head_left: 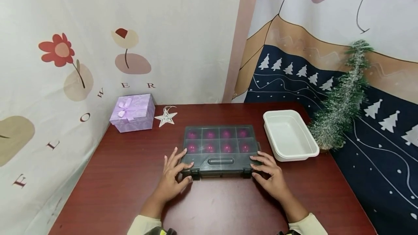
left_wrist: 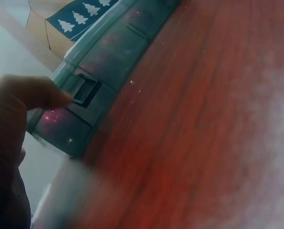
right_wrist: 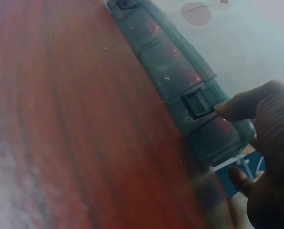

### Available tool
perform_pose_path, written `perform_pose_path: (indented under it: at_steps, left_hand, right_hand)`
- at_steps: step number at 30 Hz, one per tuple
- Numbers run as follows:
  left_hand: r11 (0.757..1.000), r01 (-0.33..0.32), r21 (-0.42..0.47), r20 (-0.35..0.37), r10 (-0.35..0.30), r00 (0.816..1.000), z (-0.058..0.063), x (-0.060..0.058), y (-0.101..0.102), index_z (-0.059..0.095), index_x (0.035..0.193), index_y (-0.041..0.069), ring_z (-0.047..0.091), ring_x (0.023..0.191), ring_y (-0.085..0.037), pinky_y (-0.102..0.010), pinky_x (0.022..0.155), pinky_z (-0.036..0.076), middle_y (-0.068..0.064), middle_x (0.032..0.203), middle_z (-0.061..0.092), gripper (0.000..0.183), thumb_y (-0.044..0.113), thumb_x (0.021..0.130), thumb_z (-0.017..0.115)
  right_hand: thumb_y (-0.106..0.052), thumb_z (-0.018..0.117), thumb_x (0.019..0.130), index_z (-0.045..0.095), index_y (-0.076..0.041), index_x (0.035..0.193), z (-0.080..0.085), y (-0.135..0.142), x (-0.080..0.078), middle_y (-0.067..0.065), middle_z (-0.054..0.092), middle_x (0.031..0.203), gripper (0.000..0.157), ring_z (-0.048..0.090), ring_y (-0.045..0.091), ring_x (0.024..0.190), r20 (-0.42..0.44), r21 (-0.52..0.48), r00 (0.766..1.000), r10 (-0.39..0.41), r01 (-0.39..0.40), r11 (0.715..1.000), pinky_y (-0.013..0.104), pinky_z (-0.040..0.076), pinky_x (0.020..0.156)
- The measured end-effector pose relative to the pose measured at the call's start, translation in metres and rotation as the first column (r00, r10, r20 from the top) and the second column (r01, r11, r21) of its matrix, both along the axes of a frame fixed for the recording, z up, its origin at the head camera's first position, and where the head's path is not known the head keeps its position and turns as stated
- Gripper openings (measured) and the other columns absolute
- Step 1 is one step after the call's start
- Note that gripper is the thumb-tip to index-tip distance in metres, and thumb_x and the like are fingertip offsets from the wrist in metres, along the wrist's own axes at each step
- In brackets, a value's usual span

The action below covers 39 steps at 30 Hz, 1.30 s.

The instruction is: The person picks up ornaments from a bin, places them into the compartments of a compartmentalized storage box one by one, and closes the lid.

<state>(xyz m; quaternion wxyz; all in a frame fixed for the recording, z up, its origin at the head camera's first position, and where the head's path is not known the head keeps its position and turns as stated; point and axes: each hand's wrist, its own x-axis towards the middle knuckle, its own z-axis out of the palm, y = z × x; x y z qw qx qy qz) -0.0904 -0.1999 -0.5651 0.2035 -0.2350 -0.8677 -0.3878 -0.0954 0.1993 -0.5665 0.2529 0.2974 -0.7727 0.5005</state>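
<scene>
A dark translucent compartment box (head_left: 221, 161) lies flat on the table, its lid down. Several shiny magenta balls (head_left: 210, 148) show through the lid, one to a compartment. My left hand (head_left: 173, 177) holds the box's front left corner, fingertips at the lid's edge. In the left wrist view its thumb (left_wrist: 46, 93) touches the front latch (left_wrist: 87, 90). At the front right corner my right hand (head_left: 269, 175) grips the box the same way. The right wrist view has that thumb (right_wrist: 242, 105) against the other latch (right_wrist: 197, 104). Both latches sit against the front wall.
Right of the box stands a white plastic tray (head_left: 290, 155), with a small frosted Christmas tree (head_left: 341, 108) beside it. A lilac gift box (head_left: 135, 120) and a white star ornament (head_left: 166, 118) are at the back left. Printed curtains (head_left: 189, 46) hang behind the brown table (head_left: 124, 177).
</scene>
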Motion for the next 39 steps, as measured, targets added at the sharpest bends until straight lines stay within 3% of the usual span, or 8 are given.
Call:
perform_pose_path:
  at_steps: [6,17,24,31,39]
  left_hand:
    - [0.999,-0.007,-0.035,-0.026,0.006,1.0,-0.002,-0.003,-0.001,0.082,0.116,0.021,0.035,0.156,-0.061,-0.101,0.109,0.011,-0.02,0.161,0.058,0.046,0.002,0.075,0.088]
    - [0.998,-0.049,-0.025,-0.097,0.047,0.994,-0.008,-0.006,0.002,0.083,0.109,0.02,0.042,0.149,-0.057,-0.1,0.108,0.016,-0.02,0.155,0.063,0.051,0.0,0.064,0.098]
    - [0.999,-0.047,-0.019,-0.086,0.045,0.995,-0.008,-0.006,0.001,0.083,0.107,0.019,0.041,0.147,-0.057,-0.099,0.109,0.015,-0.019,0.155,0.063,0.052,0.002,0.061,0.101]
    - [0.999,-0.032,0.015,-0.053,0.032,0.998,-0.006,-0.005,0.0,0.083,0.106,0.02,0.036,0.158,-0.047,-0.1,0.11,0.011,-0.02,0.156,0.063,0.036,0.013,0.074,0.097]
    - [0.999,-0.024,0.043,-0.032,0.025,0.999,-0.006,-0.005,0.0,0.085,0.111,0.023,0.036,0.157,-0.05,-0.101,0.109,0.006,-0.019,0.156,0.063,0.032,0.016,0.081,0.093]
  right_hand:
    - [0.028,0.084,0.066,0.083,0.004,0.11,-0.006,0.002,-0.005,0.028,0.076,0.124,0.05,0.056,0.026,0.145,-0.027,0.0,1.0,0.0,0.0,1.0,0.02,0.038,0.126]
    - [0.027,0.091,0.055,0.076,-0.005,0.101,-0.007,-0.01,-0.003,0.026,0.071,0.133,0.058,0.051,0.038,0.139,-0.081,0.092,0.992,-0.098,0.106,0.99,0.015,0.031,0.127]
    - [0.026,0.091,0.055,0.074,-0.004,0.099,-0.01,-0.009,-0.003,0.026,0.069,0.135,0.057,0.049,0.038,0.141,-0.043,0.12,0.993,-0.108,0.112,0.986,0.012,0.029,0.127]
    - [0.011,0.093,0.067,0.076,-0.007,0.101,-0.006,-0.008,0.0,0.025,0.07,0.133,0.042,0.048,0.025,0.145,0.002,0.095,0.995,-0.1,0.099,0.99,0.014,0.027,0.128]
    - [0.01,0.091,0.073,0.077,-0.009,0.101,-0.005,-0.007,0.0,0.024,0.071,0.133,0.036,0.051,0.033,0.142,0.031,0.077,0.995,-0.096,0.094,0.993,0.017,0.028,0.128]
